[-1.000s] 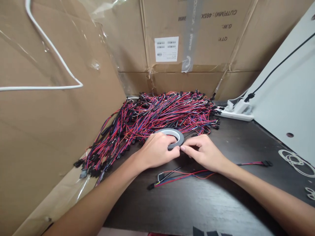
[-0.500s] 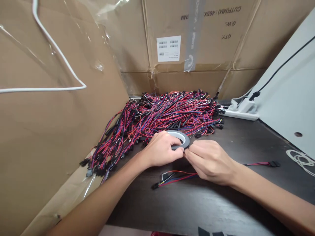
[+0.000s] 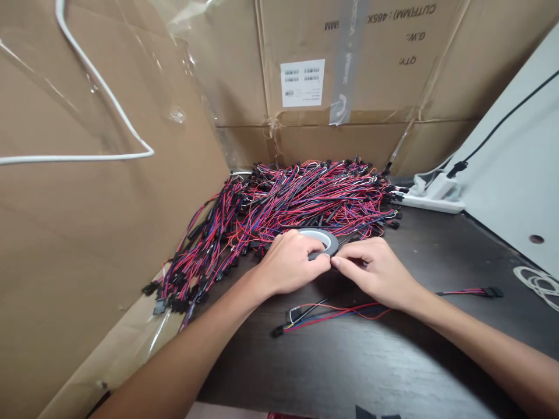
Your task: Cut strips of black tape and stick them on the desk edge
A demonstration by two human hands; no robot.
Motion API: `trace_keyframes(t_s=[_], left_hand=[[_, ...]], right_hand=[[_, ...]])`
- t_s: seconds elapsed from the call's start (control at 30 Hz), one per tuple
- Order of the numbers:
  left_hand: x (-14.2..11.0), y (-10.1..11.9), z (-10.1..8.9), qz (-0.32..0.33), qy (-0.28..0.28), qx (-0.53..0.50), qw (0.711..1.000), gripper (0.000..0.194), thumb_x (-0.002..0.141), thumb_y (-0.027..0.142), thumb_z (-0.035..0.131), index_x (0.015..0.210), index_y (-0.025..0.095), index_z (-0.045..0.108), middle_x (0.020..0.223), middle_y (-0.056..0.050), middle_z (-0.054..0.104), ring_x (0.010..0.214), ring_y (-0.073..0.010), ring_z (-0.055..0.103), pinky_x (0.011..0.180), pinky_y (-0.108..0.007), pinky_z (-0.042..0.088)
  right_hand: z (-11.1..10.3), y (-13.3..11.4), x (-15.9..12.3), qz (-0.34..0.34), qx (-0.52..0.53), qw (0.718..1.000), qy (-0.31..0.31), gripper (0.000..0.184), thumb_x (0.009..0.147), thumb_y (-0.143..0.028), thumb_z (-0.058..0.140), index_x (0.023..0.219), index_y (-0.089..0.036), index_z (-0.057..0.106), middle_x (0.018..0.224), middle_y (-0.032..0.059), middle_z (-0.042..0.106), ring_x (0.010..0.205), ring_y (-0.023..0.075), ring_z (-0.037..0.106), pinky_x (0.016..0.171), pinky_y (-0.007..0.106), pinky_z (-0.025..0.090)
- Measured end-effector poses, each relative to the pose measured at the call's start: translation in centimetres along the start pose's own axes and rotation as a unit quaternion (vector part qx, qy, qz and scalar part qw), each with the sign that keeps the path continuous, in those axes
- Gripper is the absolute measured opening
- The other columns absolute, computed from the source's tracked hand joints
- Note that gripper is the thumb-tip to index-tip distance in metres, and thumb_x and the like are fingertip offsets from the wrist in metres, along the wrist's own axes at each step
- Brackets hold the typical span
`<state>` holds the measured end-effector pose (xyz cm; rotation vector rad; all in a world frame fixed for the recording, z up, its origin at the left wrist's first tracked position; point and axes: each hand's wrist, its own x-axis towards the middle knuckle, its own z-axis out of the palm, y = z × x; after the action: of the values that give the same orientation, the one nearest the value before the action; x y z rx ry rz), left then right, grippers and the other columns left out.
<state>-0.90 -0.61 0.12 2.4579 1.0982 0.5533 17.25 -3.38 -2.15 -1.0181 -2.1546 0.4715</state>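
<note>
A roll of dark tape [image 3: 324, 240] lies flat on the dark table [image 3: 349, 361], just in front of a big pile of red, blue and black wire leads [image 3: 288, 203]. My left hand [image 3: 290, 262] is closed over the roll's near left side, gripping it. My right hand [image 3: 375, 270] pinches at the roll's near edge with thumb and forefinger, fingertip to fingertip with the left; what it pinches is too small to make out. One loose wire lead [image 3: 332, 314] with black plugs lies on the table under my right wrist.
Cardboard sheets [image 3: 87, 221] wall the left and back, with a white cable [image 3: 96, 154] on the left one. A white power strip [image 3: 432, 198] sits at the back right beside a pale panel [image 3: 515, 174]. White cord coils [image 3: 539, 283] lie at the right edge.
My right hand has slid a little up and left along the roll's edge. The left hand stays on the roll. The view shifted slightly.
</note>
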Motion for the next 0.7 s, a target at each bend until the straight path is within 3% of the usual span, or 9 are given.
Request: trace_keyframes(t_s=[0.13,0.23,0.3,0.37,0.43,0.47,0.57,0.63,0.7], left_hand=[[-0.2,0.0,0.0,-0.003,-0.004,0.010,1.000,0.026,0.077,0.026,0.049,0.053,0.015,0.050,0.053,0.005,0.033,0.052,-0.0086,0.031,0.055,-0.026,0.021],[-0.2,0.1,0.1,-0.013,-0.002,0.008,1.000,0.026,0.076,0.025,0.050,0.053,0.015,0.052,0.052,0.005,0.034,0.052,-0.0085,0.031,0.055,-0.026,0.022],[-0.1,0.2,0.1,-0.018,0.001,0.003,1.000,0.025,0.074,0.024,0.051,0.051,0.015,0.052,0.052,0.005,0.033,0.052,-0.0083,0.030,0.055,-0.026,0.022],[0.1,0.0,0.1,-0.023,0.008,0.005,1.000,0.024,0.073,0.023,0.053,0.050,0.015,0.052,0.052,0.005,0.032,0.052,-0.0080,0.029,0.054,-0.026,0.021],[0.3,-0.4,0.1,-0.029,0.025,0.018,0.999,0.023,0.072,0.024,0.055,0.051,0.015,0.054,0.051,0.005,0.032,0.051,-0.0079,0.028,0.053,-0.026,0.020],[0.4,-0.6,0.2,-0.033,0.036,0.026,0.998,0.023,0.072,0.025,0.055,0.051,0.015,0.055,0.051,0.005,0.032,0.050,-0.0079,0.028,0.052,-0.026,0.020],[0.3,-1.0,0.5,-0.012,0.045,0.043,0.998,0.025,0.073,0.023,0.056,0.050,0.015,0.054,0.052,0.005,0.035,0.052,-0.0086,0.031,0.053,-0.025,0.022],[0.2,-0.9,0.7,0.029,0.035,0.042,0.998,0.023,0.074,0.019,0.056,0.051,0.014,0.054,0.054,0.003,0.043,0.055,-0.0094,0.036,0.055,-0.025,0.027],[0.0,-0.8,0.7,0.063,0.036,0.015,0.997,0.019,0.076,0.017,0.055,0.058,0.014,0.061,0.060,0.001,0.054,0.058,-0.0106,0.044,0.059,-0.025,0.034]], right_hand=[[0.0,0.7,0.2,0.041,0.032,0.998,-0.025,0.035,0.088,-0.027,0.046,0.060,-0.014,0.062,0.053,-0.0007,0.054,0.049,0.0099,0.046,0.050,0.024,0.030],[-0.1,0.5,0.1,0.029,0.012,0.999,-0.027,0.034,0.089,-0.025,0.046,0.061,-0.014,0.062,0.053,-0.0010,0.053,0.049,0.0098,0.045,0.050,0.024,0.030],[-0.1,-0.6,-0.2,-0.040,-0.045,0.998,-0.008,0.036,0.090,-0.019,0.043,0.059,-0.014,0.059,0.052,-0.0002,0.051,0.048,0.0102,0.041,0.049,0.026,0.029],[0.0,-2.4,-0.6,-0.175,-0.114,0.978,0.004,0.040,0.090,-0.011,0.037,0.057,-0.015,0.057,0.052,0.0013,0.048,0.048,0.0124,0.036,0.049,0.029,0.027],[0.2,-4.0,-1.0,-0.311,-0.128,0.940,-0.053,0.041,0.091,-0.007,0.033,0.062,-0.015,0.060,0.056,0.0027,0.050,0.051,0.0149,0.036,0.050,0.031,0.026],[0.1,-4.5,-1.2,-0.328,-0.119,0.934,-0.071,0.042,0.093,-0.006,0.032,0.064,-0.015,0.061,0.057,0.0027,0.050,0.052,0.0154,0.036,0.051,0.032,0.026],[-0.5,-3.8,-0.9,-0.243,-0.063,0.966,-0.065,0.035,0.095,-0.011,0.037,0.068,-0.015,0.060,0.061,0.0025,0.053,0.055,0.0140,0.042,0.053,0.029,0.031],[-1.2,-2.3,-0.4,-0.122,-0.003,0.992,-0.034,0.031,0.094,-0.019,0.045,0.066,-0.016,0.058,0.060,0.0010,0.054,0.055,0.0121,0.045,0.054,0.025,0.034],[-1.9,-0.9,0.1,0.012,0.075,0.997,-0.024,0.031,0.092,-0.025,0.048,0.063,-0.016,0.057,0.057,-0.0002,0.054,0.052,0.0110,0.046,0.053,0.024,0.035]])
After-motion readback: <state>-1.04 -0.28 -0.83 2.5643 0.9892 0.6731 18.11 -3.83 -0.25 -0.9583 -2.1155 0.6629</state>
